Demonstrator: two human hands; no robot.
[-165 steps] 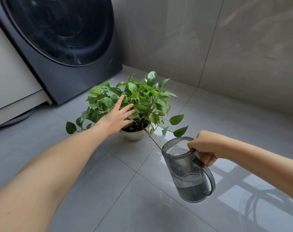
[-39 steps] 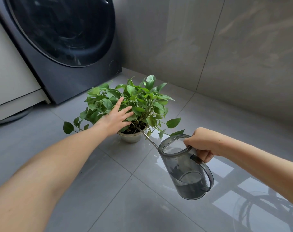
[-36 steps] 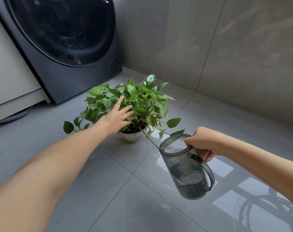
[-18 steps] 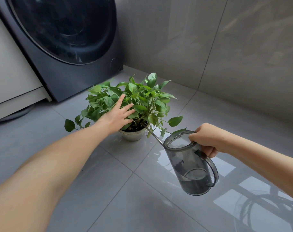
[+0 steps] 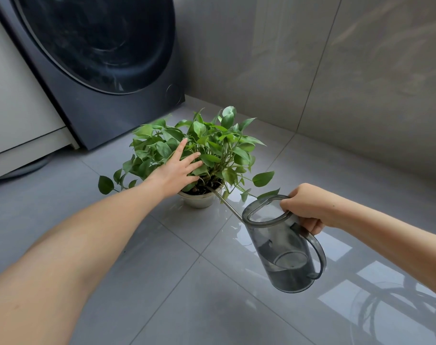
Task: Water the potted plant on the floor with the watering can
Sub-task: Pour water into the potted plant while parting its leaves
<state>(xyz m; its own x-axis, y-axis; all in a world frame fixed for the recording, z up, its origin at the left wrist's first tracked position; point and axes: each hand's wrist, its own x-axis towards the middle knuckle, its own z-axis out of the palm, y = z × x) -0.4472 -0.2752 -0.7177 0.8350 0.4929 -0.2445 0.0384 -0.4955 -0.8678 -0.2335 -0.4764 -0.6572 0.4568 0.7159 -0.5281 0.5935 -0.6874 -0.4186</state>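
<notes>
A leafy green plant (image 5: 221, 145) grows in a small pale pot (image 5: 199, 200) on the grey tiled floor. My left hand (image 5: 177, 170) lies flat against the leaves on the plant's near left side, fingers spread, pushing them back. My right hand (image 5: 306, 207) grips the top of the handle of a smoky transparent watering can (image 5: 286, 252), held tilted above the floor to the right of the pot. The can's thin metal spout (image 5: 226, 202) runs up-left and its tip rests over the pot's rim at the soil. A little water sits in the can's bottom.
A dark front-loading washing machine (image 5: 107, 70) stands at the back left, with a white cabinet (image 5: 18, 108) beside it. Grey tiled walls (image 5: 311, 66) close the corner behind the plant. Glossy floor tiles (image 5: 212, 307) spread toward me.
The can has shifted slightly right and up, staying tilted with its spout at the pot. The water in it looks a little lower. My left hand stays on the leaves.
</notes>
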